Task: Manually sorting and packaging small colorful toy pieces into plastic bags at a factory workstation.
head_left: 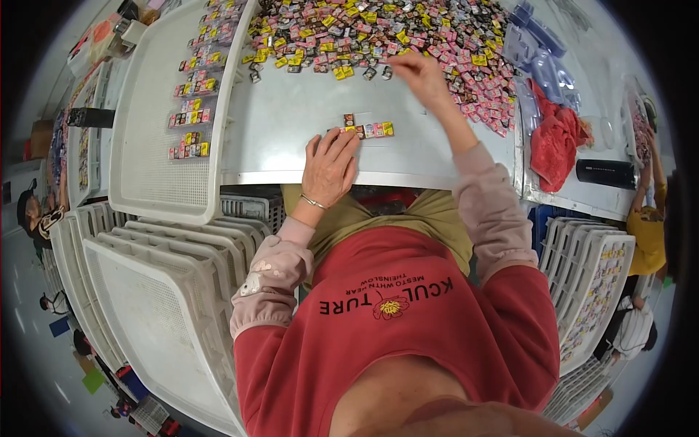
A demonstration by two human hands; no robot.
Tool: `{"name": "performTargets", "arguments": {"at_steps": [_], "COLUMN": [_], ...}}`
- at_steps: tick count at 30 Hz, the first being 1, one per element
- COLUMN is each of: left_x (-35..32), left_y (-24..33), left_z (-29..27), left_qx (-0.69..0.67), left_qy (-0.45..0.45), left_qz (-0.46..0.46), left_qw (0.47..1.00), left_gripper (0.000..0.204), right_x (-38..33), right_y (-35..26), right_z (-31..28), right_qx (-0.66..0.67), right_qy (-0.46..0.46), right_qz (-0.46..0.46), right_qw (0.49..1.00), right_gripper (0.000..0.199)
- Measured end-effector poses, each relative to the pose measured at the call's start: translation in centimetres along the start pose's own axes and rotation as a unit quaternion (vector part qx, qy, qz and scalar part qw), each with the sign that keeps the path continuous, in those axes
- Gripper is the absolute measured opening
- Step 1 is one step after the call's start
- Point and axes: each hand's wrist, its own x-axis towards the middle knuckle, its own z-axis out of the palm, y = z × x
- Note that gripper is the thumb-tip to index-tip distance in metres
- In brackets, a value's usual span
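Left hand [329, 166], loosely open, touches a row of small boxes [377, 130], seemingly being lined up; right hand [422, 79], grip unclear, hovers by the pile [408, 33]; adding more likely calls for careful pinching.

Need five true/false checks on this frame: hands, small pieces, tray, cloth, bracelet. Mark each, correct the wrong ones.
1. The person's left hand is at the left end of a short row of small multicoloured blocks. True.
2. The person's right hand rests on the crumpled red cloth. False: the right hand is at the near edge of the loose pile of small pink, yellow and black pieces.
3. A white perforated plastic tray with grouped blocks along its right side sits left of the pile. True.
4. The cloth lies left of the tray. False: the crumpled red cloth lies right of the pile.
5. A thin metallic bracelet circles the left wrist. True.
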Motion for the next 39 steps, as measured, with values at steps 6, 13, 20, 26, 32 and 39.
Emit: {"name": "performTargets", "arguments": {"at_steps": [6,13,20,26,32,39], "left_x": [0.1,0.1,-0.3,-0.2,-0.1,-0.2], "left_y": [0.1,0.1,0.0,-0.3,0.0,0.0], "left_z": [-0.2,0.2,0.2,0.2,0.1,0.2], "left_qx": [-0.001,-0.030,-0.042,-0.041,-0.014,-0.010], "left_qy": [0.016,0.035,0.042,0.047,0.037,0.033], "left_qz": [-0.007,-0.020,-0.030,-0.033,-0.016,-0.021], "left_qw": [1.000,0.999,0.998,0.998,0.999,0.999], "left_gripper": [0.044,0.045,0.044,0.043,0.040,0.038], "right_x": [1.7,0.7,-1.1,-1.5,-3.6,-5.4], "right_y": [1.1,2.3,-1.5,-2.7,-2.7,-3.4], "right_z": [-0.4,-0.8,-0.8,0.0,3.3,6.0], "right_qx": [-0.355,-0.359,-0.144,-0.002,0.121,-0.145], "right_qy": [-0.169,-0.089,-0.137,-0.181,-0.227,-0.121], "right_qz": [-0.233,-0.228,-0.059,0.107,0.181,0.013], "right_qw": [0.889,0.901,0.978,0.978,0.949,0.982], "right_gripper": [0.028,0.035,0.029,0.019,0.015,0.012]}}
